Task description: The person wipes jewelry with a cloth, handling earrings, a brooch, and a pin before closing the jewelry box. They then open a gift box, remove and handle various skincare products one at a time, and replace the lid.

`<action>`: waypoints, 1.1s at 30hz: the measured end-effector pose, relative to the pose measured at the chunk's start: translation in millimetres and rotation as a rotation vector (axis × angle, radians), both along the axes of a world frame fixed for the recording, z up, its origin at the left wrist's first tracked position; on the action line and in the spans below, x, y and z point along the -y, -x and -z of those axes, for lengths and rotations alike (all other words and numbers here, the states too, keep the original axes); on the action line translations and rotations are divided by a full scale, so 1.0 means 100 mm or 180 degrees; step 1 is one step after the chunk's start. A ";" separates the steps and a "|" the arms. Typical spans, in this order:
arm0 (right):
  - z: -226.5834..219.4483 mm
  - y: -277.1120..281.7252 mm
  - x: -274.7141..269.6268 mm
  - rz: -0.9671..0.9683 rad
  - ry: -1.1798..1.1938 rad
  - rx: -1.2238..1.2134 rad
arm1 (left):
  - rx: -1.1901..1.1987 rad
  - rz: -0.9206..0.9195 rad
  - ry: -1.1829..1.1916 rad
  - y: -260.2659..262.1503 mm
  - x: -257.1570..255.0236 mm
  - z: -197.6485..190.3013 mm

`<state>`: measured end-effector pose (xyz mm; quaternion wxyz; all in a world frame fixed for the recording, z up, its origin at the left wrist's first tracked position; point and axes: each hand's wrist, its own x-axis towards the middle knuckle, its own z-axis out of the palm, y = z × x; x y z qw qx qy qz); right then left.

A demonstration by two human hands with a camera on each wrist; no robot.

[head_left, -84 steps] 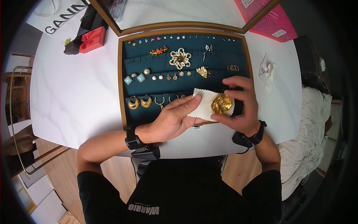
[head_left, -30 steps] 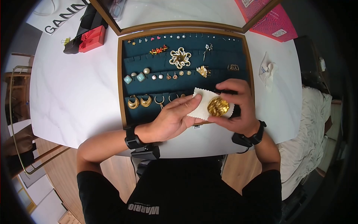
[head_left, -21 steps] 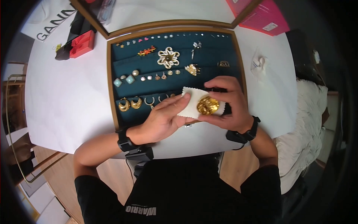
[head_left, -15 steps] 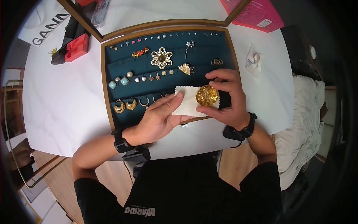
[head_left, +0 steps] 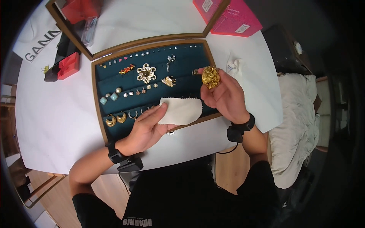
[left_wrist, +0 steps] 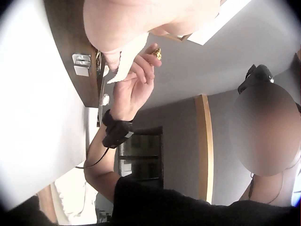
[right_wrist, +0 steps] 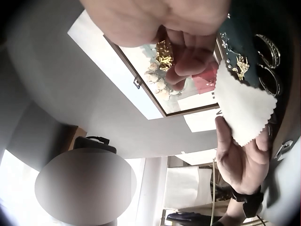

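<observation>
A: What does your right hand (head_left: 228, 97) have?

B: You pinch a round, crinkled gold ornament (head_left: 211, 77) between thumb and fingertips, gripping it above the right side of the jewellery case (head_left: 98, 102), apart from the cloth (head_left: 180, 111).

A: And your left hand (head_left: 146, 131)?

B: You grip the left end of that cream cloth, thumb on top and fingers beneath. It spreads over the near part of the case, and its edge is scalloped.

A: What lies in the case around your hands?

B: On the dark teal lining you have a flower-shaped brooch (head_left: 146, 73), with turquoise earrings (head_left: 114, 96) to its left. Gold crescent earrings (head_left: 116, 119) sit near the front left corner, beside your left hand. The lid (head_left: 70, 33) stands open at the back.

A: Anything else on your table (head_left: 57, 133)?

B: A red box (head_left: 68, 66) left of the case, and a pink box (head_left: 239, 17) beyond its back right corner.
</observation>
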<state>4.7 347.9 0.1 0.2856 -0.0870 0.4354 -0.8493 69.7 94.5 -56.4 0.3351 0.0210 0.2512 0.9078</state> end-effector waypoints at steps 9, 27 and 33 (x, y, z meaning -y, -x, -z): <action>-0.34 0.17 0.42 0.0066 -0.1225 -0.1027 | 0.0050 -0.0020 -0.0171 -0.02 -0.04 -0.02; -0.11 1.22 2.41 -0.2456 -0.3220 -0.2981 | -0.0111 0.0119 0.0112 0.02 -0.12 0.16; 0.02 1.25 2.44 -0.2336 -0.3265 -0.3996 | -0.0174 0.0145 0.0348 0.02 -0.12 0.15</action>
